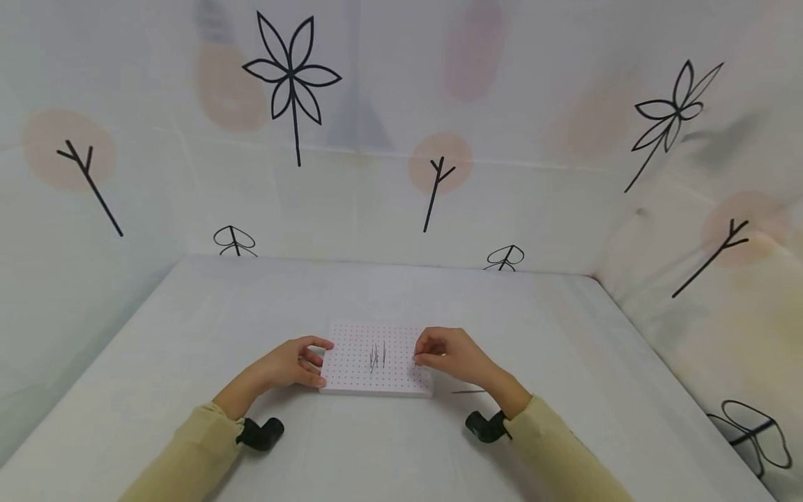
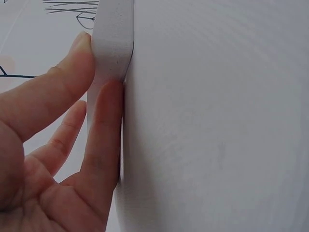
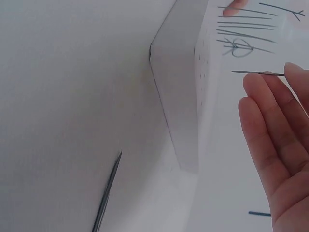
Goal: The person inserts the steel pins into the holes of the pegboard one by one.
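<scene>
A white board with a grid of small holes [image 1: 351,376] lies flat on the table. My left hand [image 1: 291,362] rests at its left edge, thumb and fingers fairly straight against the side [image 2: 110,58]. Several thin needles [image 1: 378,357] stand upright near the middle of the board, some leaning slightly. Over the board's right part, my right hand [image 1: 452,354] pinches one needle [image 3: 258,73] between thumb and fingertips. That needle's pointed end sticks out past the fingers, apart from the standing ones.
Another pointed needle-like piece [image 1: 467,391] lies on the white-covered table [image 1: 376,453], just right of the board and below my right hand. A patterned cloth wall [image 1: 376,195] rises behind and at both sides. Black wrist mounts [image 1: 262,434] stick out from both sleeves.
</scene>
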A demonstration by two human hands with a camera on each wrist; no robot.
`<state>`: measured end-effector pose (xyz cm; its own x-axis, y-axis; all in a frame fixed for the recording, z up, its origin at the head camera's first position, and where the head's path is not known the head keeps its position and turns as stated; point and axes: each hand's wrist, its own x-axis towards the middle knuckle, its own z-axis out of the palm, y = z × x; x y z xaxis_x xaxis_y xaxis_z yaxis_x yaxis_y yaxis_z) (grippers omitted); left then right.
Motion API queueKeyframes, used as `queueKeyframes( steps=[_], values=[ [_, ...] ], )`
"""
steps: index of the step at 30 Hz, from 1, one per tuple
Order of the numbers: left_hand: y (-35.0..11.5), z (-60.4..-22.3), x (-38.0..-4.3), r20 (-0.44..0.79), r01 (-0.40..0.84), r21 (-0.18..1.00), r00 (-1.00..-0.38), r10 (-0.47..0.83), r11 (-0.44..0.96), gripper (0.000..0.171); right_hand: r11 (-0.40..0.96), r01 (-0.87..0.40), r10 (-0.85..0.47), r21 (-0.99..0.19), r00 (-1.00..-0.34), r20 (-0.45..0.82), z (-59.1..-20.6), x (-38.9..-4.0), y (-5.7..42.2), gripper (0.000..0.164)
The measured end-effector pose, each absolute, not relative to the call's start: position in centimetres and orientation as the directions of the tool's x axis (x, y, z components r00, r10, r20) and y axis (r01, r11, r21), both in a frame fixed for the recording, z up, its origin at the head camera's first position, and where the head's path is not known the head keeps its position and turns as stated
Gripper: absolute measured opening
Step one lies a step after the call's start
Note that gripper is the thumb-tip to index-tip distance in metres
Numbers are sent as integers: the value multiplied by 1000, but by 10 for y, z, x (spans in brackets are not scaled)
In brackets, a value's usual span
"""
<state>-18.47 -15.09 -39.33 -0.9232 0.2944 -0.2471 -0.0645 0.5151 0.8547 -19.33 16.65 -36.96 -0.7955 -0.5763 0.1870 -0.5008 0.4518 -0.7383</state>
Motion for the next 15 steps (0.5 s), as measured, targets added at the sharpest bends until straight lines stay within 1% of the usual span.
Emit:
queueKeyframes(
  steps=[10, 15],
  values=[
    [-150, -392, -184, -247, -63, 855, -923, 296, 515, 64, 414, -505, -594, -757, -781, 196, -373, -195, 150, 10],
    [-151, -394, -185, -242, -57, 858, -922, 303, 511, 64, 411, -480, -600, -775, -783, 166, -375, -195, 141, 11]
  ],
)
